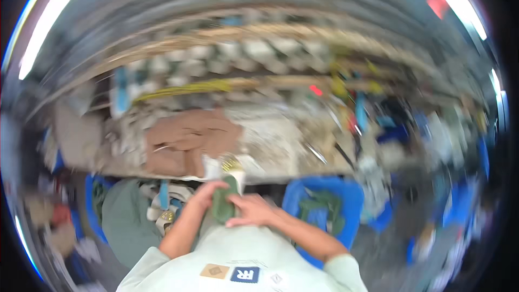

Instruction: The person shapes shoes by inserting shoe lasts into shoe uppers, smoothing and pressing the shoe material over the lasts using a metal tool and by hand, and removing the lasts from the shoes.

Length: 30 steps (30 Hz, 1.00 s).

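Observation:
Close to my body I hold a shoe with a long, rounded green part (pixel 223 203); its far end looks white with a gold patch, though motion smears the detail. The fingers of my left hand (pixel 203 194) close around the green part's left side and far edge. From the right, my right hand (pixel 252 209) grips the same part, its fingers bent against it. The shoe's far end reaches over the near edge of the workbench (pixel 270 135). Its underside is hidden from me.
A crumpled brown cloth (pixel 194 138) lies on the bench. To the right below stands a blue bin (pixel 354 197) with green pieces; another blue bin (pixel 93 205) on the left holds shoe-like items beside grey-green cloth (pixel 124 221). Behind, a shelf carries rows of whitish shoe-like forms (pixel 259 51).

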Each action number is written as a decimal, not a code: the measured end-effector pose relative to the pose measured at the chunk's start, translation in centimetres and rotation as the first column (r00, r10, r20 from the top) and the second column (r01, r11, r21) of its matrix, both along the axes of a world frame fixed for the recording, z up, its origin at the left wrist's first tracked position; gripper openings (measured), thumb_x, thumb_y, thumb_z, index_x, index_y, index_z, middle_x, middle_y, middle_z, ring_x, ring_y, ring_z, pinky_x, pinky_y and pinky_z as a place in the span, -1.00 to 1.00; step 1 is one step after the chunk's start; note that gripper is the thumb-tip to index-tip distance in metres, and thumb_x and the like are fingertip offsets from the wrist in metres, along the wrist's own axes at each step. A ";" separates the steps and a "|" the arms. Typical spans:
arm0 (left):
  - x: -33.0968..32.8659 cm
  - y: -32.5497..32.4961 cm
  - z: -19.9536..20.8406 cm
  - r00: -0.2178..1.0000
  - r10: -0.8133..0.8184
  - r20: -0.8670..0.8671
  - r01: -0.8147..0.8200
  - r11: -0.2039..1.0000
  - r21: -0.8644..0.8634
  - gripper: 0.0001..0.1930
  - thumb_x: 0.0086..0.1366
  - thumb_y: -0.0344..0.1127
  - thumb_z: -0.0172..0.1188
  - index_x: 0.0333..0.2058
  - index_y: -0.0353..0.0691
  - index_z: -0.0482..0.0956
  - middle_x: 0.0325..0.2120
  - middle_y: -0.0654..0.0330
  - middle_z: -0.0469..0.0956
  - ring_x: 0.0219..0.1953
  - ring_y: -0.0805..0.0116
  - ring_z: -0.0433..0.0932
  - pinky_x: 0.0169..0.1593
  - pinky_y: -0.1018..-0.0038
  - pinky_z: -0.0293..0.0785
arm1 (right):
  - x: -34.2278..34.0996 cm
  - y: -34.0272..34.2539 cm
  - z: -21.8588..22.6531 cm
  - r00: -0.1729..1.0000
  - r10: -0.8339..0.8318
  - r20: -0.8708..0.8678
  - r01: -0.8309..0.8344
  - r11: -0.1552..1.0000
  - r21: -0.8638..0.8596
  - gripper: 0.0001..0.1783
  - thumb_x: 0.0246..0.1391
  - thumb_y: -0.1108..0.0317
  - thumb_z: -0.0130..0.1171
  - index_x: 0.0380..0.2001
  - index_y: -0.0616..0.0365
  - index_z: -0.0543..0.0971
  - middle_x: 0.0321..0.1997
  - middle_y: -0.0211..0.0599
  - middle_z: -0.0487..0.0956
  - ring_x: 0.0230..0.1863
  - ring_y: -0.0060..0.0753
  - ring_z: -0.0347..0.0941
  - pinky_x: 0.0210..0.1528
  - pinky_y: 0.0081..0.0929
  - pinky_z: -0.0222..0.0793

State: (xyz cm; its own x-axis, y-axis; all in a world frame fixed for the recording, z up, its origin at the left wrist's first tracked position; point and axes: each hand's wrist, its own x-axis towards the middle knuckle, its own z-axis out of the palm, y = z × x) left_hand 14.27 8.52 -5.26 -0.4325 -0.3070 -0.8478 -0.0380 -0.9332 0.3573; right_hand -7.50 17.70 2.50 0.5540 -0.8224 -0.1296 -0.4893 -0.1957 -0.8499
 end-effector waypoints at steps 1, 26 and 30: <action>0.3 1.7 -0.7 0.999 0.047 -0.013 -0.047 0.999 0.008 -0.69 0.09 -0.29 0.30 -0.19 -0.26 0.63 -0.33 0.13 0.65 -0.23 0.24 0.63 -0.06 0.28 0.57 | -1.0 0.3 -1.9 0.958 0.007 0.287 -0.037 0.994 0.100 -0.37 0.10 -0.14 0.23 -0.01 0.20 0.53 -0.27 0.04 0.60 -0.23 0.01 0.58 -0.18 -0.19 0.45; -7.3 0.5 8.4 0.994 0.102 -0.043 -0.102 0.696 -0.711 0.01 0.04 -0.69 0.11 0.46 -0.24 -0.18 0.20 0.04 0.37 0.08 0.30 0.48 0.06 0.47 0.46 | -6.3 -1.9 4.4 0.949 -0.307 -0.068 0.312 0.946 0.087 -0.77 -0.01 0.42 0.12 -0.25 0.29 0.56 -0.26 0.20 0.61 -0.15 0.29 0.52 -0.09 -0.10 0.47; -10.0 -0.1 6.9 0.998 -0.056 -0.041 0.003 0.631 -0.776 -0.04 0.03 -0.68 0.12 0.43 -0.28 -0.08 0.13 0.00 0.43 0.00 0.26 0.54 0.03 0.44 0.51 | -7.6 -0.5 4.0 0.921 -0.349 -0.175 0.382 0.897 0.223 -0.73 0.02 0.36 0.09 -0.23 0.31 0.53 -0.25 0.20 0.61 -0.14 0.32 0.50 -0.10 -0.01 0.44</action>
